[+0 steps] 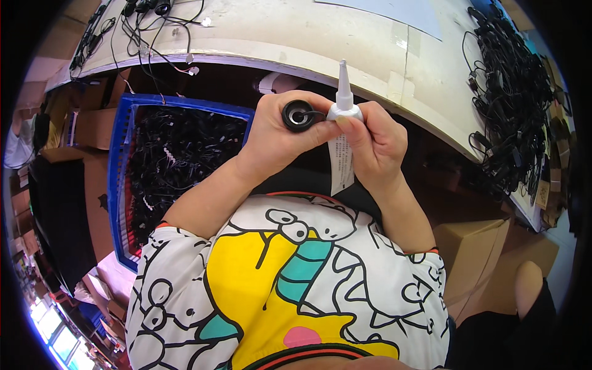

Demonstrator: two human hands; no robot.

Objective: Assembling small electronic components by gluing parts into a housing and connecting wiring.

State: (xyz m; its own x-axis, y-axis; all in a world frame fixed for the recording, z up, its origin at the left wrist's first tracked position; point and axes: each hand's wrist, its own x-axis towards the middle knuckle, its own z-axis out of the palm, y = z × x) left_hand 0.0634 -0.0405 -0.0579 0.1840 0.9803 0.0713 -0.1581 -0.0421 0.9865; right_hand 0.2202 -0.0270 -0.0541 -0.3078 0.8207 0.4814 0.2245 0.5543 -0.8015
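Observation:
In my left hand (pixel 271 132) I grip a small black cylindrical housing (pixel 298 116), its round open end facing up. A metallic ring shows inside it, and a thin black cable loops out of the opening toward the tube beside it. My right hand (pixel 381 143) pinches a white squeeze tube (pixel 340 154) with a long tapered nozzle (pixel 345 86) pointing up and away from me. The tube's flat tail hangs below my fingers. My left fingertips reach the tube's shoulder, so the two hands meet there. Both hands are above the gap before the table edge.
A blue crate (pixel 115 185) full of black cables stands at the left. On the pale table (pixel 277 37) lie cables with white connectors (pixel 148 46) at the far left and a big heap of black cables (pixel 512 86) at the right. Cardboard boxes (pixel 472 253) stand at the lower right.

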